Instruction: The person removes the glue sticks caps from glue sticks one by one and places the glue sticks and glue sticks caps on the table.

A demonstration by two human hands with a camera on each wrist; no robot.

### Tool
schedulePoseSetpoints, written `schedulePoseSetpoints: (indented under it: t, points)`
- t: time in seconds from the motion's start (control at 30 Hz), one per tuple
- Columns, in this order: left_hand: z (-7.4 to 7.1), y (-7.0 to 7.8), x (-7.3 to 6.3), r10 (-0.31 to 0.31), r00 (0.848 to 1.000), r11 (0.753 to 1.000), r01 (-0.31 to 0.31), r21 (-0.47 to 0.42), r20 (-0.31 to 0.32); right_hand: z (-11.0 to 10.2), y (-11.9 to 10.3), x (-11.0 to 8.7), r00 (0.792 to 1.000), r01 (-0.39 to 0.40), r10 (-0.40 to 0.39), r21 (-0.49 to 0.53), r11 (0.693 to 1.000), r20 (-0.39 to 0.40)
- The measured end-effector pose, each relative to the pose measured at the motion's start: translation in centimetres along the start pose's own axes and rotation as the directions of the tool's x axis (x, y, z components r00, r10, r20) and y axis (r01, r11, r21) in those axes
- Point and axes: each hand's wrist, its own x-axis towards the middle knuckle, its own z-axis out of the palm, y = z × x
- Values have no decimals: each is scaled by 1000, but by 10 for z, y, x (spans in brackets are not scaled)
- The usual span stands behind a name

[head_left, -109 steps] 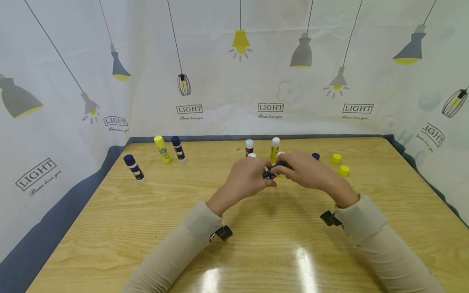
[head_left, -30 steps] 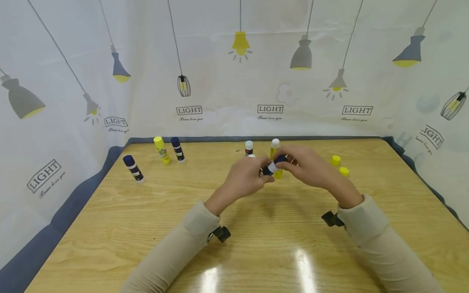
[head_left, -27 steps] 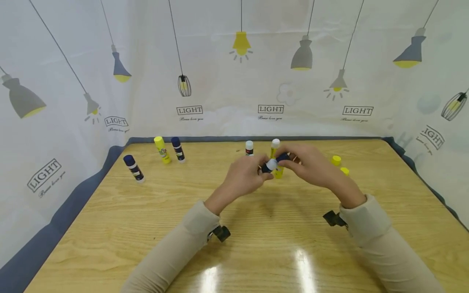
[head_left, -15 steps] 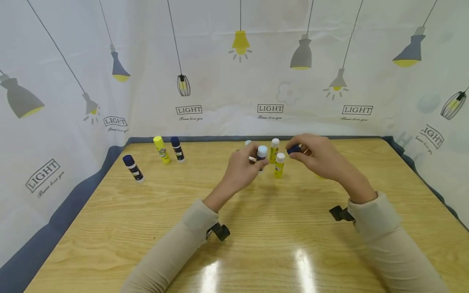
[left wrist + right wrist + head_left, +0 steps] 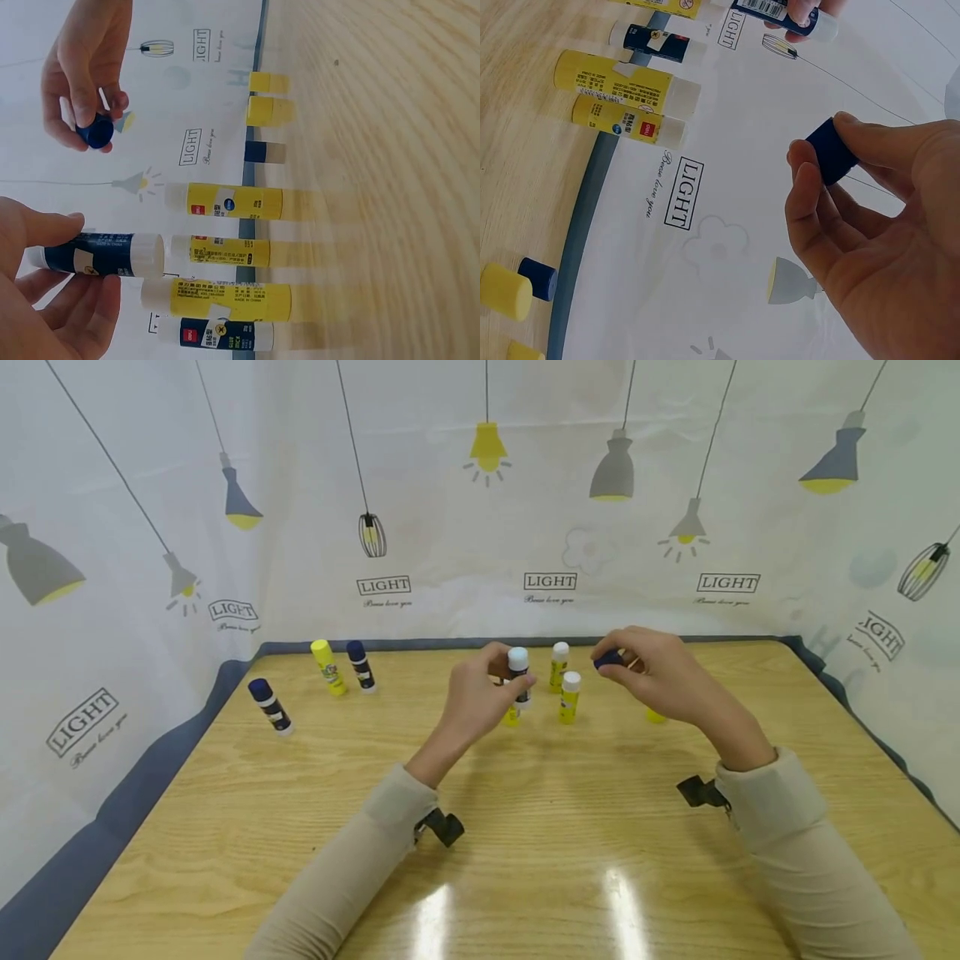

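My left hand [image 5: 476, 693] holds a navy-labelled glue stick [image 5: 519, 681] nearly upright above the table, its whitish top uncovered. To the right, my right hand [image 5: 656, 672] pinches a navy cap [image 5: 831, 151] between thumb and fingers, apart from the stick. The cap's hollow end shows in the left wrist view. Between the hands stand two yellow glue sticks with white tops, one farther back [image 5: 558, 668] and one nearer [image 5: 569, 700]. Another yellow glue stick [image 5: 225, 300] and a second navy-labelled one [image 5: 225, 334] stand uncapped, largely hidden behind my left hand in the head view.
Three capped glue sticks stand at the table's left: navy [image 5: 272, 706], yellow [image 5: 328, 668] and navy [image 5: 361, 667]. On the right, two yellow caps, one larger [image 5: 259, 111] and one smaller [image 5: 259, 82], and a loose navy cap [image 5: 256, 151] sit on the table [image 5: 525, 843]. A printed curtain [image 5: 450, 510] borders its back.
The navy cap has come off the glue stick. My right hand has moved right and up with it, while my left hand has shifted left and turned the stick from tilted to nearly upright.
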Motion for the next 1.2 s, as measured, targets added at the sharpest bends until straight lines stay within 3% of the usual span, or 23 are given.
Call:
schedulePoseSetpoints:
  t: [0.3,0.53,0.7,0.83,0.93,1.07,1.2]
  points:
    - [-8,-4,3,-15,1000,1000,15,27,13,2,0,0,1000,-19,19,7,1000,17]
    - [-20,-1,6,-30,999,999,30,9,-33,4,1,1,999,-25,24,14,1000,37]
    - [-25,1,8,-56,998,998,56,12,-23,5,3,0,999,-20,20,16,1000,36]
    - [-24,1,8,-72,995,996,69,50,74,5,4,-1,999,-21,20,13,1000,38]
    - [-23,1,7,-75,982,994,59,94,173,5,4,-1,999,-28,27,12,1000,48]
    - [-20,-1,6,-83,960,987,42,158,267,6,4,-1,998,-34,34,10,999,56]
    - [-18,-4,6,-121,925,972,37,231,359,7,4,0,998,-31,31,1,1000,60]
